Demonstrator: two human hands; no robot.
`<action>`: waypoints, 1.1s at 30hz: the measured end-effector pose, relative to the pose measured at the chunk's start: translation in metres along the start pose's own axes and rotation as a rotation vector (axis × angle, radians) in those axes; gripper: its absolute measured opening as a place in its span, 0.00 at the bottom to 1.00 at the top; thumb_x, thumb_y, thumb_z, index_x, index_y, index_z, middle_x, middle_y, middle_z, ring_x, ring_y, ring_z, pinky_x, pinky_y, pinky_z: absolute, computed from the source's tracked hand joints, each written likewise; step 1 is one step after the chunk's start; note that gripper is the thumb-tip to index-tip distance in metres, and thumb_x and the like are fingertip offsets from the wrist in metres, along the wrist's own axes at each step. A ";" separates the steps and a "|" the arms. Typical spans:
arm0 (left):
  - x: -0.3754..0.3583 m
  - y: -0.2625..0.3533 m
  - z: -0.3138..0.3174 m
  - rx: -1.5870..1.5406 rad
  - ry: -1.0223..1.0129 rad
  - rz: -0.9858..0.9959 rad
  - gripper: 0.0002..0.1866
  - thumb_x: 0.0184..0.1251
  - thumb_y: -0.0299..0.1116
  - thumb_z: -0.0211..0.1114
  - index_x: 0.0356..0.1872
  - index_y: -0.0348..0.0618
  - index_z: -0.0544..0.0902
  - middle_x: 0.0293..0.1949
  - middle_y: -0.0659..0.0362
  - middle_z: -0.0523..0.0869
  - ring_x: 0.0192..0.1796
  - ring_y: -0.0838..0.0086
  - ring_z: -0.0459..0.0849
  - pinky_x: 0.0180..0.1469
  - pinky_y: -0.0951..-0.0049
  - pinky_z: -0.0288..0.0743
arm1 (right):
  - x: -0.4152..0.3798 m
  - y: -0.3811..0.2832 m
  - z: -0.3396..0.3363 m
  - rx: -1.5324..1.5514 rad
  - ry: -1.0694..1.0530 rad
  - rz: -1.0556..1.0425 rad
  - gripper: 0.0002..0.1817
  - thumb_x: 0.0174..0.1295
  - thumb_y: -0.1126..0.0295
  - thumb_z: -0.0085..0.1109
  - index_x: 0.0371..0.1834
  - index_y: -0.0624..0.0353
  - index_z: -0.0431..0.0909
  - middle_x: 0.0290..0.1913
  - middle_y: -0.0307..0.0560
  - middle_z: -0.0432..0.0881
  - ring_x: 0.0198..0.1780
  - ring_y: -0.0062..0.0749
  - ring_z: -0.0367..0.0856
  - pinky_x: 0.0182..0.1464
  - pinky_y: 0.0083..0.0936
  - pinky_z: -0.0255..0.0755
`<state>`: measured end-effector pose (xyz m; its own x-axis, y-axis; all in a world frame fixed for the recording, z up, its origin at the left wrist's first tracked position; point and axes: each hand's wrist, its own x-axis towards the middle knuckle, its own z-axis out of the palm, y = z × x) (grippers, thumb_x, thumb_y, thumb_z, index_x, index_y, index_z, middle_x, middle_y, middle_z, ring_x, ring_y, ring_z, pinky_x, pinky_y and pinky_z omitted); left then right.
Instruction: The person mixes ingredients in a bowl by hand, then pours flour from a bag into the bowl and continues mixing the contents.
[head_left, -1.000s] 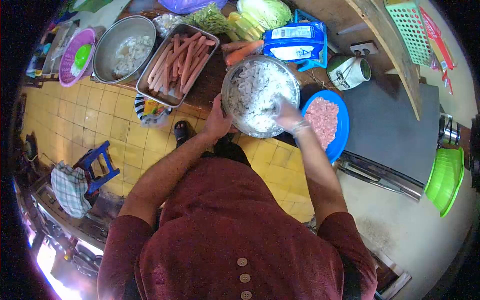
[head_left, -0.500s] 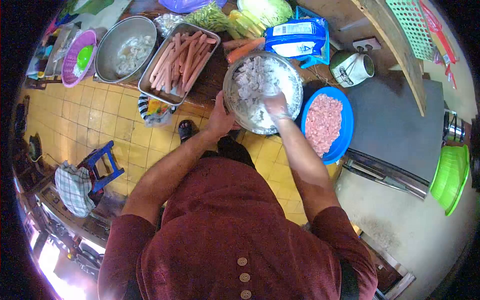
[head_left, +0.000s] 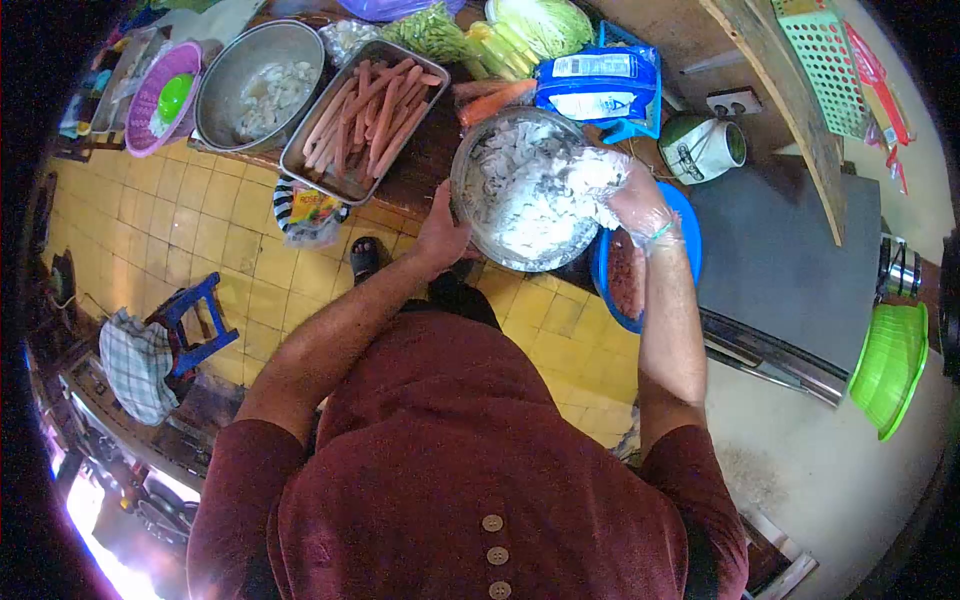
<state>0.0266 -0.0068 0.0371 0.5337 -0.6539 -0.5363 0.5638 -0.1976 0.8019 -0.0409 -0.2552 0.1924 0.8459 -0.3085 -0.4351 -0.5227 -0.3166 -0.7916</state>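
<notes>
A round metal bowl [head_left: 462,215] holds white powder [head_left: 530,225] and floury pieces. My left hand [head_left: 441,235] grips the bowl's left rim. On the right, my right hand [head_left: 640,205], in a clear plastic glove, is at the bowl's right rim with its fingers around a clump of flour-coated pieces [head_left: 600,180]. Beneath my right hand and forearm, a blue basin [head_left: 690,215] of pink raw meat [head_left: 626,280] is partly hidden.
Left of the bowl are a metal tray [head_left: 440,85] of sausages, a grey pot [head_left: 212,110] and a purple basket [head_left: 135,125]. Behind it lie carrots [head_left: 495,103], cabbage [head_left: 545,25] and a blue-white packet [head_left: 597,85]. A grey-topped appliance [head_left: 790,260] stands right.
My right hand has come up from inside the bowl and moved right to its rim, with floury pieces in its fingers. My left hand stays on the rim.
</notes>
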 end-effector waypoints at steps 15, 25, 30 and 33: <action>-0.001 -0.003 0.000 0.188 0.097 0.183 0.39 0.66 0.18 0.56 0.75 0.52 0.49 0.61 0.43 0.73 0.50 0.54 0.85 0.35 0.63 0.90 | -0.006 -0.028 0.001 -0.521 0.072 -0.079 0.15 0.53 0.71 0.69 0.46 0.58 0.86 0.41 0.51 0.89 0.42 0.38 0.88 0.49 0.33 0.78; 0.029 -0.054 -0.007 0.360 0.199 0.457 0.36 0.67 0.23 0.59 0.74 0.45 0.53 0.61 0.46 0.75 0.51 0.58 0.85 0.40 0.64 0.88 | 0.051 0.007 0.017 -0.642 -0.138 -0.327 0.25 0.59 0.62 0.68 0.58 0.60 0.80 0.56 0.58 0.83 0.59 0.41 0.81 0.61 0.35 0.71; 0.009 -0.019 0.000 0.032 0.058 0.114 0.40 0.68 0.24 0.61 0.74 0.44 0.46 0.62 0.49 0.76 0.41 0.64 0.88 0.34 0.67 0.87 | 0.075 0.096 0.095 -0.935 0.008 -0.173 0.42 0.55 0.55 0.67 0.75 0.44 0.61 0.67 0.64 0.71 0.68 0.64 0.67 0.69 0.47 0.62; 0.013 -0.036 -0.001 0.119 0.076 0.110 0.39 0.68 0.23 0.61 0.73 0.44 0.48 0.62 0.51 0.76 0.43 0.63 0.87 0.35 0.67 0.87 | 0.051 0.084 0.068 -0.903 -0.048 -0.390 0.34 0.56 0.61 0.63 0.69 0.46 0.70 0.64 0.64 0.74 0.67 0.65 0.67 0.70 0.47 0.61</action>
<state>0.0139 -0.0075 0.0013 0.6367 -0.6199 -0.4585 0.4230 -0.2163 0.8799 -0.0343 -0.2366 0.0747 0.9692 -0.0063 -0.2463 -0.0740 -0.9609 -0.2668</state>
